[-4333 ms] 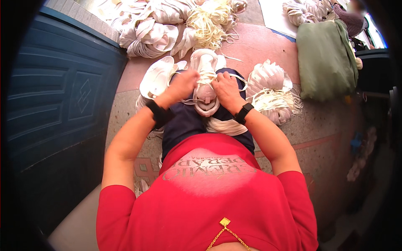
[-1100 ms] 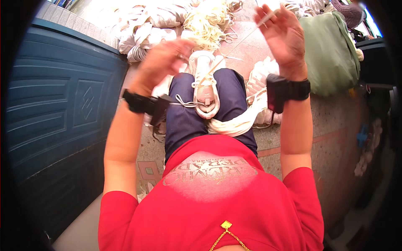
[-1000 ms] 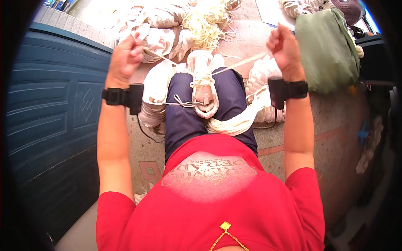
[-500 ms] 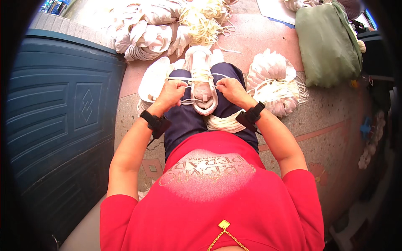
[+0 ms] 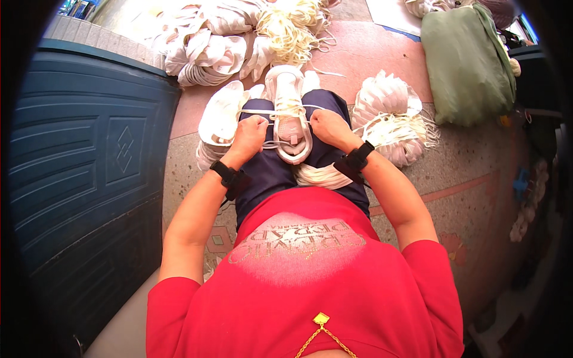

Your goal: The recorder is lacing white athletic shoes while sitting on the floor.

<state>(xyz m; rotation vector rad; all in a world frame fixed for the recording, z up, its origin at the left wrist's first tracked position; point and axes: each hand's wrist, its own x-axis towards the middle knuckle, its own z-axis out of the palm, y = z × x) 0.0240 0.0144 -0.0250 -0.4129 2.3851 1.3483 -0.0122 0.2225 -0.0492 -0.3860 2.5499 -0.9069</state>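
Observation:
A pale shoe upper [image 5: 290, 124] lies lengthwise across my thighs, its opening toward me. Cream shoelace [image 5: 288, 111] crosses its front, and loose ends stretch out to both sides. At the shoe's left edge my left hand [image 5: 253, 132] is closed in a fist on a lace. My right hand [image 5: 330, 127] is closed on a lace at the right edge, level with the left. The fingertips of both hands are partly hidden by the knuckles.
More white shoe uppers [image 5: 219, 113] lie beyond my left knee. A bundle of uppers and laces [image 5: 391, 116] sits right of my legs. A large pile [image 5: 221, 36] lies ahead. A green sack [image 5: 468, 65] stands far right, a blue panelled door [image 5: 89, 131] at left.
My left hand has turned and tightened into a fist beside the shoe. My right hand has curled a little more. The shoe has shifted very slightly right.

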